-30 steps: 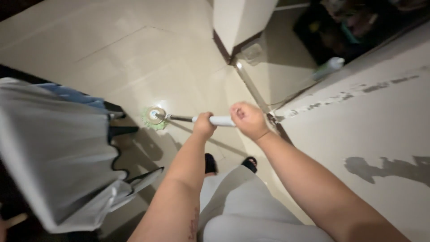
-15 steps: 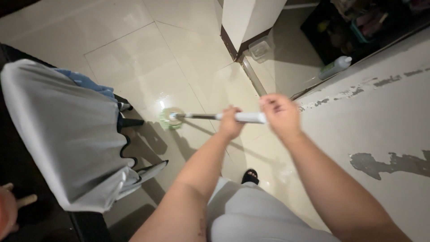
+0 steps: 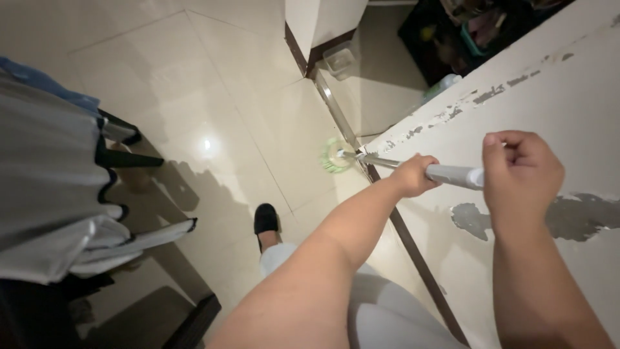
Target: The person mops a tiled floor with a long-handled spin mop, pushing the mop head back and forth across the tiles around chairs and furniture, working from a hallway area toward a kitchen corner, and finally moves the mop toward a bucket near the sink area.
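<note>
- The left hand [image 3: 414, 176] has its fingers curled tight around the mop handle [image 3: 452, 175], gripping it partway down the grey sleeve, where the sleeve meets the bare metal shaft.
- The right hand [image 3: 520, 174] is balled into a fist over the top end of the same handle, thumb folded across the knuckles; the handle's end disappears into the palm.
- From the two hands the shaft slants down and away to the green mop head [image 3: 336, 155], which rests flat on the tiled floor [image 3: 194, 84].
- The mop head sits right against the foot of the pale wall [image 3: 568, 90], touching the dark metal strip [image 3: 342, 123] that runs along the floor there.
- The wall shows patches of peeled paint, one grey patch [image 3: 581, 216] just below the right fist.
- A foot in a black slipper [image 3: 265, 219] stands on the tiles, near and to the left of the mop head.
- Farther left, a chair draped in grey fabric [image 3: 51, 194] stands well apart from the mop.
- Beyond the mop head, a clear plastic container [image 3: 339, 59] sits at the base of a white pillar [image 3: 323, 22].
</note>
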